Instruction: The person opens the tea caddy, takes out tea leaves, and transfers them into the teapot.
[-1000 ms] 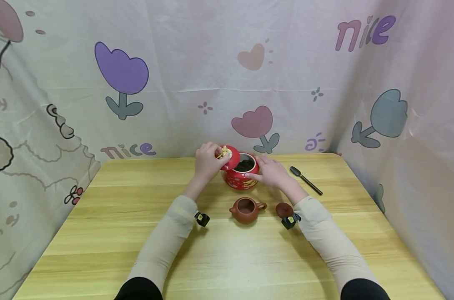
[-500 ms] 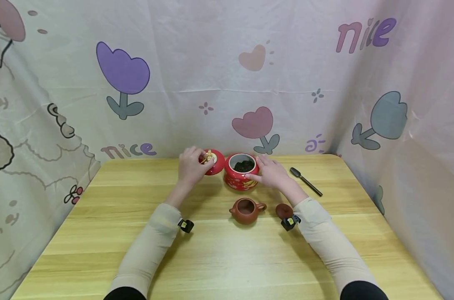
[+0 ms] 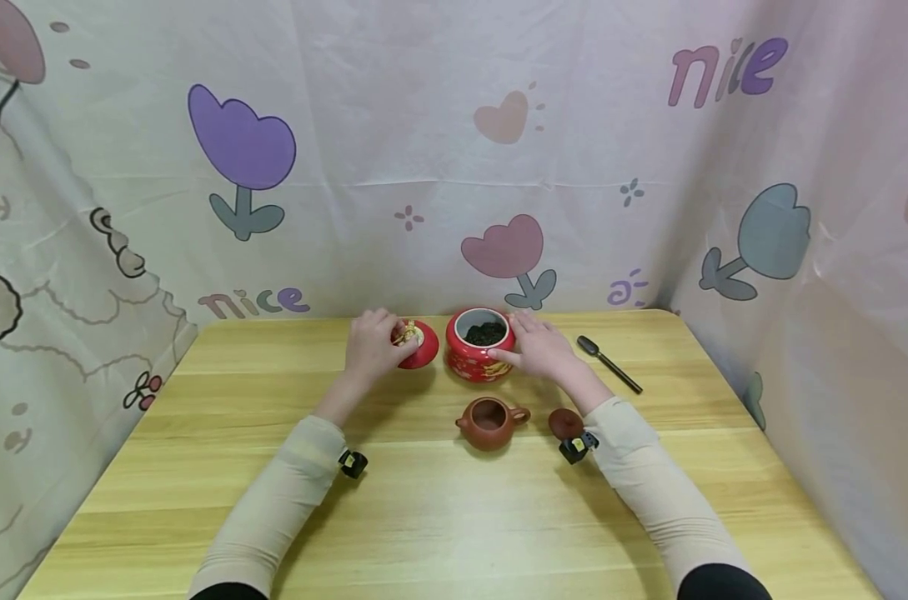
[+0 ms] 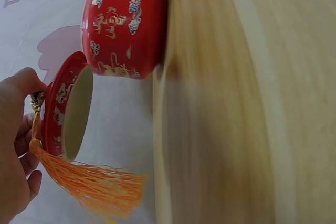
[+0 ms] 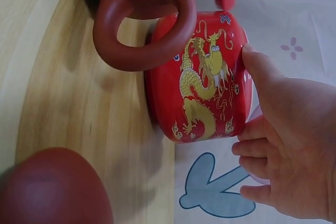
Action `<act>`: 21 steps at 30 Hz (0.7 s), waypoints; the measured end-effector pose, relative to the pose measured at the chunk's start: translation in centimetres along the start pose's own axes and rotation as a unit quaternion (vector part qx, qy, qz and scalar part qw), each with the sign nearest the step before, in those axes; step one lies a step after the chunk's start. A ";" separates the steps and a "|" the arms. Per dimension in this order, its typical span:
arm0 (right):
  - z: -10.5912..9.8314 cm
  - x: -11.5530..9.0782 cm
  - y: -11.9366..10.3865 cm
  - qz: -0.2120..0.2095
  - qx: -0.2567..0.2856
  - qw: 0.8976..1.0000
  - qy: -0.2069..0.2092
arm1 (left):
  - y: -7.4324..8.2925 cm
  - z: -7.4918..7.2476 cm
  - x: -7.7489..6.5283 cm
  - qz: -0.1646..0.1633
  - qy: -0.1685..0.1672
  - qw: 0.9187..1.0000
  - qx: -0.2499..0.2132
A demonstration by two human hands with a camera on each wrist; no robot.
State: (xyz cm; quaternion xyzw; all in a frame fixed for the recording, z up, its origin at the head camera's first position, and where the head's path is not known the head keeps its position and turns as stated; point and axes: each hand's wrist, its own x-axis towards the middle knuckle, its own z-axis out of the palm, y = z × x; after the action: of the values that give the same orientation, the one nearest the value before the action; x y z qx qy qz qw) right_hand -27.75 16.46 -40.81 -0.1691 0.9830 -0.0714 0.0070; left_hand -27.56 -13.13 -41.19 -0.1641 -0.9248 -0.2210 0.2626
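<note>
My left hand [image 3: 369, 346] pinches the gold knob of a red lid [image 3: 426, 347], left of a red jar [image 3: 469, 365]. In the left wrist view the lid hangs above the table, its pale underside showing, and an orange tassel [image 4: 107, 184] trails from its knob. Dark tea leaves [image 3: 486, 334] lie inside the uncovered jar. With thumb and fingers fairly straight, my right hand [image 3: 539, 346] touches the jar's right side near the rim. A gold dragon [image 5: 205, 77] decorates the jar's wall in the right wrist view.
A small brown teapot [image 3: 487, 432] without its lid stands in front of the jar, handle to the right. The round brown teapot lid [image 3: 565, 422] lies beside it, near my right wrist. A black scoop [image 3: 609, 364] lies on the wooden table [image 3: 454, 533], right of the right hand.
My left hand has carried the red lid leftward off the jar's opening and then lower toward the table. My right hand has stayed at the jar.
</note>
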 end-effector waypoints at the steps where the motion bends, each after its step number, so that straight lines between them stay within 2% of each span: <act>1: 0.0 0.0 0.0 0.000 0.000 1.000 -0.001 | 0.0 0.0 -0.1 -0.002 -0.007 1.000 0.004; 10: -0.3 -0.1 0.0 0.002 0.005 1.000 -0.005 | -0.5 0.7 -0.2 -0.017 -0.067 0.997 0.024; 15: -0.4 -0.2 -0.1 0.001 0.004 1.000 -0.007 | -0.8 1.2 -0.2 -0.009 -0.075 0.996 0.037; 21: -0.3 -0.1 -0.1 0.001 0.004 1.000 -0.006 | -0.9 1.4 -0.1 -0.036 -0.120 0.991 0.050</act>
State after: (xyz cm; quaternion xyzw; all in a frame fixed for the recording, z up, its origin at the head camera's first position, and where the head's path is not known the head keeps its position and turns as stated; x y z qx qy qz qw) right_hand -27.66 16.46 -40.52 -0.1682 0.9829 -0.0739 0.0140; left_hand -28.42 -13.21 -42.65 -0.1432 -0.9647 -0.1628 0.1492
